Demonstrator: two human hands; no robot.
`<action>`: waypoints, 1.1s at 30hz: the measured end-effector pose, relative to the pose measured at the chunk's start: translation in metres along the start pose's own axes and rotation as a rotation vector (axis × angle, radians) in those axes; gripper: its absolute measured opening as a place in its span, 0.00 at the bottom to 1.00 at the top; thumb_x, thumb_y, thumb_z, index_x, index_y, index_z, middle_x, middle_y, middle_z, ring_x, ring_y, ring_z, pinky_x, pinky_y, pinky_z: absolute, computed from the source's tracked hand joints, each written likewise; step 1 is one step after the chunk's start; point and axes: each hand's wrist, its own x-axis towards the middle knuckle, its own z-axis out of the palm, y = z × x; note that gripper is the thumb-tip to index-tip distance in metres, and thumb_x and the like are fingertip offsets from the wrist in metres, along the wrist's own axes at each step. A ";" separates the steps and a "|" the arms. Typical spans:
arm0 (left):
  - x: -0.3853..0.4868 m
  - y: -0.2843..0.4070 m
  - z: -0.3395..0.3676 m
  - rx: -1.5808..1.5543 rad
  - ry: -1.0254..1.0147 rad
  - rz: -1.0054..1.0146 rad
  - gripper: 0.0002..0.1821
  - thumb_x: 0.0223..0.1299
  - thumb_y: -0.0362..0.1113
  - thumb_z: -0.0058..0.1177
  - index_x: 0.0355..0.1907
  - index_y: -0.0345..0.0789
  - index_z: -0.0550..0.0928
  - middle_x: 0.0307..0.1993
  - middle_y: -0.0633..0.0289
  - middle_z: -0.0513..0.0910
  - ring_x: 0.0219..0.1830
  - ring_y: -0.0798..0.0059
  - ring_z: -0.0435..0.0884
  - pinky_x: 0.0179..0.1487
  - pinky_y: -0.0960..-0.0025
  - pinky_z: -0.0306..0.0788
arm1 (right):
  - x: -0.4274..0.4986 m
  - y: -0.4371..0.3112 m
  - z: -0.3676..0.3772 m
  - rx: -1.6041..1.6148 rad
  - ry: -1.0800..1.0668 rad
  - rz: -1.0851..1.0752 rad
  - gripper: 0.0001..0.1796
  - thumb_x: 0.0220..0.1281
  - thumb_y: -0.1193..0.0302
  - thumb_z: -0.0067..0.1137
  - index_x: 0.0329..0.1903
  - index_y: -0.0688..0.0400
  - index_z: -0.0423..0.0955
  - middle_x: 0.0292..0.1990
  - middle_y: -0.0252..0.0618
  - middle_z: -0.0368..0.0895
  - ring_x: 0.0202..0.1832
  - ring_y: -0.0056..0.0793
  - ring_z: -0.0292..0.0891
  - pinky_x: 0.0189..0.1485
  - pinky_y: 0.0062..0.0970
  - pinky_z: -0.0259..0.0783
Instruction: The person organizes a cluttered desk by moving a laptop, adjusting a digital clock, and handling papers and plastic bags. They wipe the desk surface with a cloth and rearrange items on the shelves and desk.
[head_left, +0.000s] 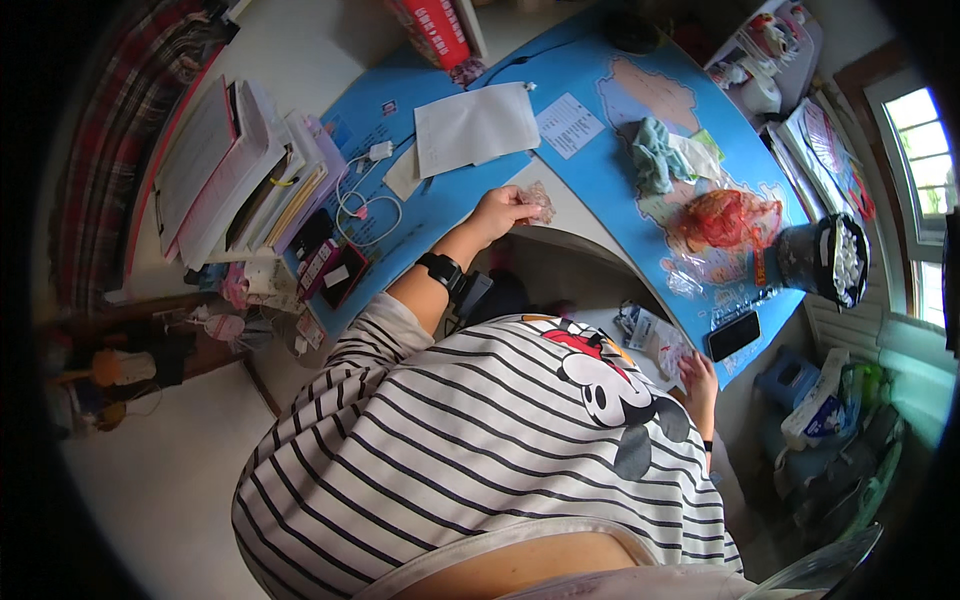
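Observation:
My left hand (499, 214) pinches a small crumpled clear plastic wrapper (538, 202) over the desk's inner edge. My right hand (697, 375) is low at the right, beside the desk corner, with its fingers bent against a crumpled whitish plastic bag (670, 351); whether it grips the bag is unclear. Next to that bag lies a small printed packet (637, 327). A black phone (734, 336) rests on the blue map mat (652, 247) near my right hand. White paper sheets (476, 127) lie beyond my left hand.
A red plastic bag (724, 217), a teal cloth (656, 156) and a bin (821, 259) holding white tissues are at the right. Upright books and folders (255, 172), a white charger cable (369, 217) and a power strip (319, 268) are at the left. A blue stool (787, 379) stands lower right.

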 end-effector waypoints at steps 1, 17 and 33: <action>-0.005 0.002 0.000 0.024 -0.027 0.018 0.09 0.61 0.33 0.65 0.38 0.33 0.79 0.36 0.60 0.85 0.35 0.78 0.82 0.41 0.76 0.76 | 0.003 -0.017 0.030 -0.079 -0.071 -0.054 0.17 0.70 0.63 0.60 0.55 0.57 0.75 0.43 0.36 0.85 0.38 0.23 0.82 0.38 0.20 0.73; 0.038 0.041 -0.054 0.144 -0.321 0.203 0.07 0.53 0.32 0.68 0.32 0.34 0.83 0.29 0.62 0.85 0.31 0.76 0.82 0.38 0.70 0.76 | -0.010 -0.112 0.342 -0.258 -0.715 -0.264 0.05 0.69 0.76 0.59 0.44 0.65 0.77 0.36 0.35 0.83 0.36 0.21 0.78 0.42 0.25 0.76; 0.138 0.034 -0.374 1.111 0.777 0.083 0.24 0.44 0.43 0.74 0.44 0.38 0.81 0.46 0.49 0.83 0.49 0.53 0.80 0.52 0.56 0.74 | -0.024 -0.101 0.312 -0.357 -0.309 -0.258 0.07 0.70 0.69 0.60 0.38 0.60 0.79 0.29 0.30 0.84 0.30 0.16 0.74 0.35 0.18 0.64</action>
